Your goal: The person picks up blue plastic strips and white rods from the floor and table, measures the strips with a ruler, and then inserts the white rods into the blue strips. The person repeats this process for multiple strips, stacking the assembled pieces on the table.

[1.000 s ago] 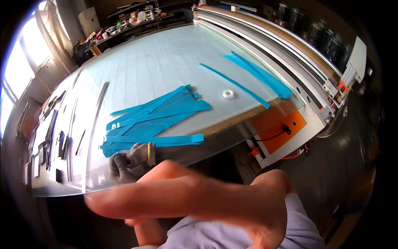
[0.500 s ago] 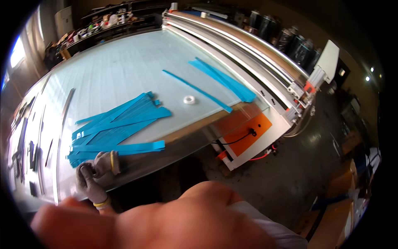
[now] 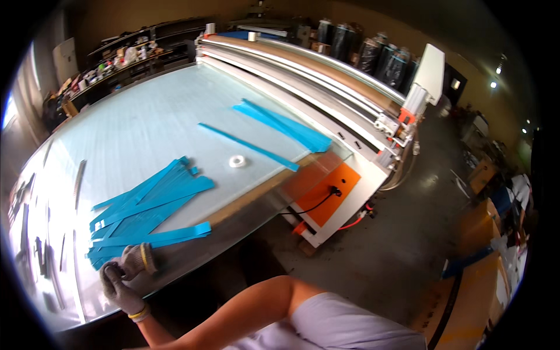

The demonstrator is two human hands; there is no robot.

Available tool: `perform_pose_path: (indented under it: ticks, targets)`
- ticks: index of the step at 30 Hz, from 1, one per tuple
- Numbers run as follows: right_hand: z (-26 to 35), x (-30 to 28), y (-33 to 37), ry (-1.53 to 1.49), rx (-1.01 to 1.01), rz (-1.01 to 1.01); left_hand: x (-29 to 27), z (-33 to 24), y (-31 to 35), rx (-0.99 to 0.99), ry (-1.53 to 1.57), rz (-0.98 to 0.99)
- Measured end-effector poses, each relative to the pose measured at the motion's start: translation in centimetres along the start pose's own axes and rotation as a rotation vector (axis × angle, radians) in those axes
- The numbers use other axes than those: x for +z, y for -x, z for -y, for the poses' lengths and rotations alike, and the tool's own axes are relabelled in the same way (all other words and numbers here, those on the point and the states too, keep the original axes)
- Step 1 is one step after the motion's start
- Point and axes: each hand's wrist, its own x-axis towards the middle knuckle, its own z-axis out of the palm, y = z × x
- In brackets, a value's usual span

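Fingers of the gloved left hand (image 3: 119, 286) curl loosely beside a second glove (image 3: 140, 259), right by the blue strips (image 3: 146, 213) piled on the worktop (image 3: 146, 122). Right hand unseen. Looks midway: other strips (image 3: 280, 125) lie apart, ungathered.

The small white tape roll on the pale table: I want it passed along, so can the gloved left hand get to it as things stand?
Probably not without leaning: the small white tape roll lies well beyond the grey-gloved left hand, which rests at the near edge by the pile of blue strips. Nothing blocks the way.
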Motion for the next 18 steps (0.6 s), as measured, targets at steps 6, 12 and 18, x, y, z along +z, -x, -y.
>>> perform_pose_path:
  ticks: [6, 12, 18]
  targets:
    - [2.7, -4.2, 11.2, 0.921, 0.290, -0.855, 0.5, -1.6, 0.2, -0.047, 0.097, -0.229]
    - [3.2, -4.8, 16.9, 1.098, 0.387, -1.081, 0.8, -6.7, 0.0, -0.038, 0.408, -0.567]
    - [2.3, -4.7, 14.7, 1.366, 0.080, -0.988, 3.4, -10.4, 0.7, -0.127, 0.719, -0.414]
